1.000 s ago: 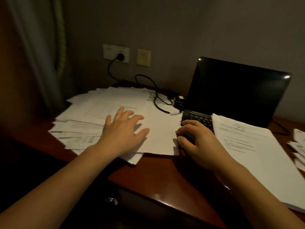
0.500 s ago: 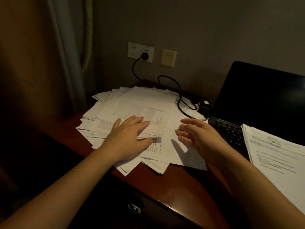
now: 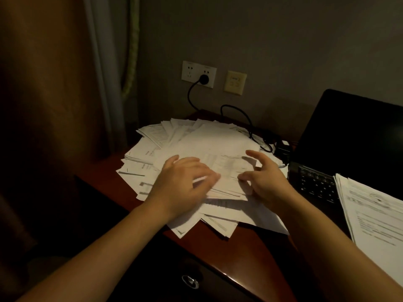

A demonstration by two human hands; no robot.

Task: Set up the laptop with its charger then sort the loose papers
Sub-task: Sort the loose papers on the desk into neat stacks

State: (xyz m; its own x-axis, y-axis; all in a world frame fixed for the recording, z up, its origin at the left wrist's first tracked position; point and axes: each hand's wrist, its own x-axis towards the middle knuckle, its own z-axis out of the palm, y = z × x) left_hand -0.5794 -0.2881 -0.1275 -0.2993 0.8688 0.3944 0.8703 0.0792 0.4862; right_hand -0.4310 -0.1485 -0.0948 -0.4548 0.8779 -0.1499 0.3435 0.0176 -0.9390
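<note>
A messy heap of loose white papers (image 3: 202, 140) covers the left part of the dark wooden desk (image 3: 246, 253). My left hand (image 3: 181, 184) lies flat on the heap, fingers stretched to the right. My right hand (image 3: 265, 179) hovers just right of it with fingers spread and lightly bent, holding nothing. An open black laptop (image 3: 349, 136) stands at the right, screen dark. Its black charger cable (image 3: 237, 114) runs from a plug in the white wall socket (image 3: 198, 73) to the charger brick (image 3: 282, 149) beside the laptop.
A neater stack of printed sheets (image 3: 375, 216) lies over the laptop's right side. A beige wall plate (image 3: 235, 82) sits right of the socket. Curtains (image 3: 65, 83) hang at the left. A drawer handle (image 3: 190, 281) shows below the desk's front edge.
My view has swung left, onto the paper heap. My right hand left the laptop's front corner and came over the heap. My left hand slid right across the sheets.
</note>
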